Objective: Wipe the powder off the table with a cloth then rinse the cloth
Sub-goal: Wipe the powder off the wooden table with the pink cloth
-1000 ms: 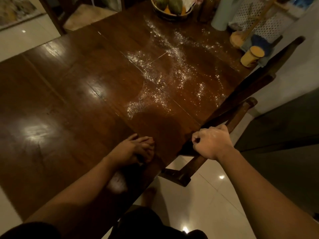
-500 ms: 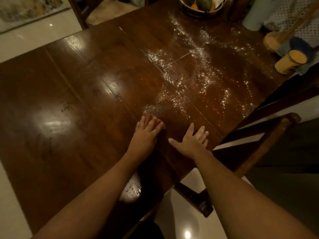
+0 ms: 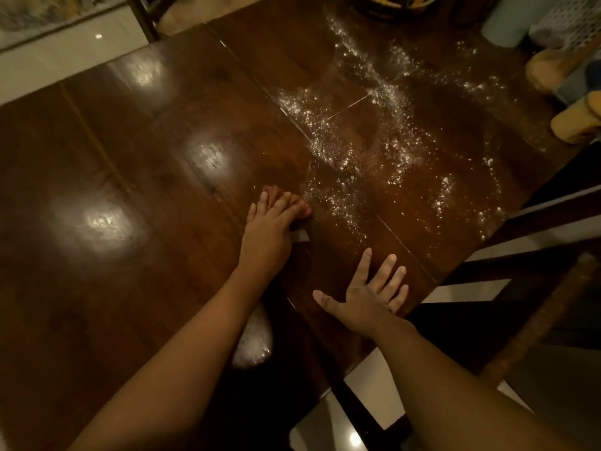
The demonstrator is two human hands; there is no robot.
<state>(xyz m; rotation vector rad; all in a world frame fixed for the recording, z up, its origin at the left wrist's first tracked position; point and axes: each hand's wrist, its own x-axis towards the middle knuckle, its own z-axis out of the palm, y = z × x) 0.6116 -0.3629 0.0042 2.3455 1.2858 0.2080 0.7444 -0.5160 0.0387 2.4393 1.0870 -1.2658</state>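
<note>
Right hand (image 3: 367, 297) nearest, on the near side of the powder (image 3: 357, 141), palm down on the table (image 3: 130, 255) by its edge, fingers spread and straight, grasping nothing. Just beyond, at the near-left fringe of the powder, left hand (image 3: 270, 226) laid over the cloth (image 3: 300, 236), fingers together and almost straight, pressing down rather than clenched; thumb hidden, so no telling whether tucked under a fold. Cloth almost wholly covered: only a pale corner poking out on the thumb side and a reddish edge past the fingertips, colour unsure in the dim light. Probably soft, light and limp, apt to bunch and slide under the palm on such glossy wood; best taken with the flat of the hand over the wad, loose edges gathered beneath, then dragged through the powder in slow strokes. Powder white, fine, dry-looking, scattered in streaks and specks over the dark boards, thickest along a seam, reaching from the cloth to the far side; likely to lodge in that seam and to smear if swept fast. Right of the powder, a dark chair (image 3: 533, 258) close by the table. Beyond the powder, a bowl (image 3: 390, 8) cut off by the top of the view. Wiping apparently just starting; rinsing not yet begun.
</note>
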